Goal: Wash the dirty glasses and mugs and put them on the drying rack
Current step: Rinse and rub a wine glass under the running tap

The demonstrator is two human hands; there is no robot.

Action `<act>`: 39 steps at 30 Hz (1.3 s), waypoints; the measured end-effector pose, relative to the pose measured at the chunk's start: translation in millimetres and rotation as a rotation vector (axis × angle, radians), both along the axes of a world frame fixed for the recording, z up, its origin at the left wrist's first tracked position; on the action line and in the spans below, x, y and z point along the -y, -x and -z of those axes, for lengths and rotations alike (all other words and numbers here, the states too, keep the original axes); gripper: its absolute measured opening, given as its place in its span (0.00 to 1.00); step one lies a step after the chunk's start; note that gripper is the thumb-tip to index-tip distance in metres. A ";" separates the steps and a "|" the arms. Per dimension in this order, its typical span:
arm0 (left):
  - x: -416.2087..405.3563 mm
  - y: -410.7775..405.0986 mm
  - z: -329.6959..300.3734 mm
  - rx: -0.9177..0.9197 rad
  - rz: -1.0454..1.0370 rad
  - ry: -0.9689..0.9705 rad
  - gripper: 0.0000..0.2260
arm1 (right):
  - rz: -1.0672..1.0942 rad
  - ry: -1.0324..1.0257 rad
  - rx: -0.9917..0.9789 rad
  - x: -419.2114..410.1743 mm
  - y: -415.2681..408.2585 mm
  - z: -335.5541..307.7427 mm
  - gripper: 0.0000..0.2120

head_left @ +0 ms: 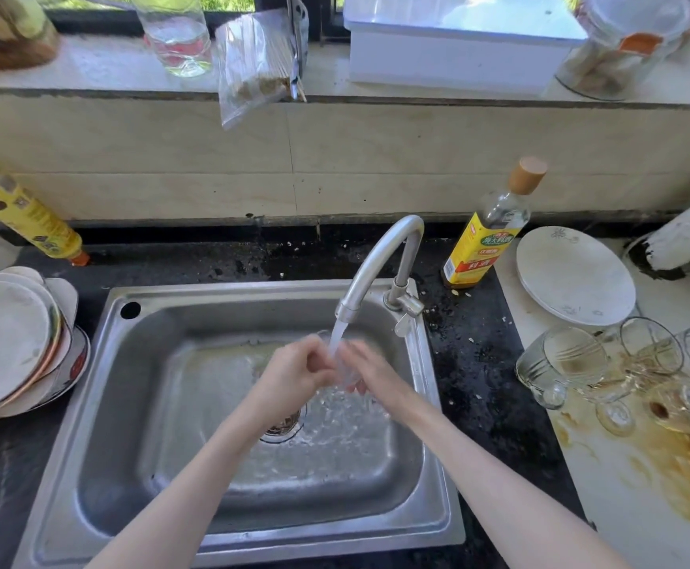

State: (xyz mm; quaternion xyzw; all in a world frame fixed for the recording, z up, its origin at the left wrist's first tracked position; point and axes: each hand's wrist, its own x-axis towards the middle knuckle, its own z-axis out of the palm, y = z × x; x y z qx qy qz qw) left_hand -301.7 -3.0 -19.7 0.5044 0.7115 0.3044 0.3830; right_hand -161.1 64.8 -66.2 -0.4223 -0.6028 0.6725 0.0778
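A steel sink point(101, 404) fills the middle of the scene, set into a dark counter point(482, 388). Its curved tap point(380, 269) stands at the far right rim and runs water into the basin. Under the stream the person's 2 hands meet over the drain: the left hand point(294, 373) is curled round a clear glass point(345, 373), which is blurred by the water, and the right hand point(370, 371) touches the same glass from the right, though how its fingers lie cannot be told. On the left of the sink leans a stack of plates point(6, 342). On the right lies a pale board point(638, 466) stained brown, holding a white plate point(577, 277) at its far end and a cluster of dirty glasses and mugs point(622, 371) lying on their sides nearer. A yellow-labelled bottle point(486, 236) stands just beyond the tap.
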 end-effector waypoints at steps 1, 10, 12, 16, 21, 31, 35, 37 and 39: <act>2.0 -1.7 -1.3 0.069 -0.014 -0.019 0.12 | 0.002 -0.045 0.005 1.7 1.2 -1.5 0.30; -4.3 3.3 -8.5 -0.122 0.151 0.022 0.09 | -0.006 0.029 -0.010 0.7 1.7 -8.9 0.24; -3.2 -1.3 -7.1 -0.106 0.057 0.000 0.08 | 0.018 -0.040 -0.054 2.1 2.2 -6.5 0.23; -1.5 4.6 -18.0 -0.102 0.509 0.088 0.08 | 0.087 0.050 -0.005 -1.8 -1.9 -6.6 0.20; -3.3 1.7 -16.5 -0.101 0.217 0.032 0.08 | 0.055 0.026 -0.077 4.6 -1.0 -13.2 0.24; -5.8 4.1 -29.3 -0.081 0.356 0.070 0.05 | 0.017 0.126 -0.015 3.4 -1.5 -29.0 0.36; -6.5 -3.3 -17.6 -0.035 0.087 -0.005 0.10 | 0.065 0.004 -0.044 2.0 -1.5 -25.2 0.22; -4.9 0.3 -18.5 -0.129 0.300 -0.002 0.10 | 0.075 0.046 -0.029 -0.2 -3.7 -22.3 0.21; -4.1 6.1 -21.6 -0.242 0.543 0.010 0.09 | 0.054 0.149 0.019 -1.2 -6.4 -24.7 0.26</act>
